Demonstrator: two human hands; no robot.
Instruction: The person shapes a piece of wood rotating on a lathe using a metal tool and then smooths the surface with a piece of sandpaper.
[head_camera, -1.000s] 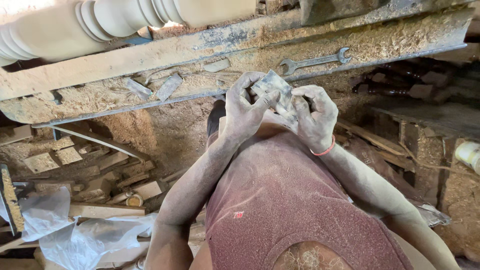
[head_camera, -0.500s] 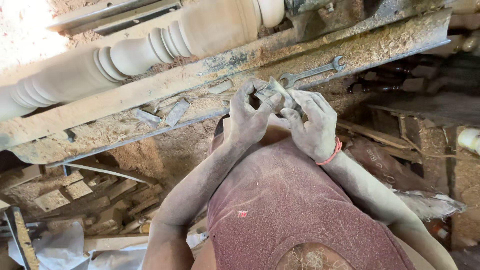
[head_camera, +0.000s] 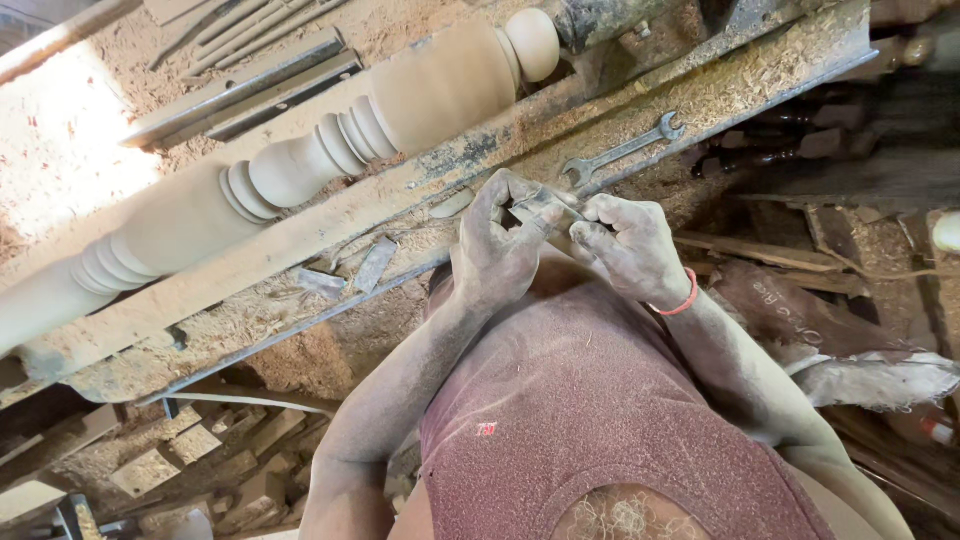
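Both my hands, dusty with sawdust, meet in front of my chest over the edge of a lathe bed (head_camera: 300, 300). My left hand (head_camera: 497, 252) and my right hand (head_camera: 632, 248) pinch a small flat grey piece (head_camera: 545, 205), perhaps folded sandpaper, between their fingertips. A pink band circles my right wrist. Just beyond the hands a metal open-ended wrench (head_camera: 622, 150) lies on the bed. A pale turned wooden spindle (head_camera: 300, 170) with beads and grooves is mounted on the lathe, running from the far left to the upper middle.
Two small flat metal pieces (head_camera: 375, 262) lie on the sawdust-covered bed left of my hands. Long chisels or bars (head_camera: 240, 85) rest behind the spindle. Wood offcuts (head_camera: 180, 465) litter the floor at lower left. A crumpled sack (head_camera: 870, 375) lies at right.
The view has swung up, bringing more of the spindle into sight. Both hands stay together on the small grey piece, working it between the fingers just above the bed.
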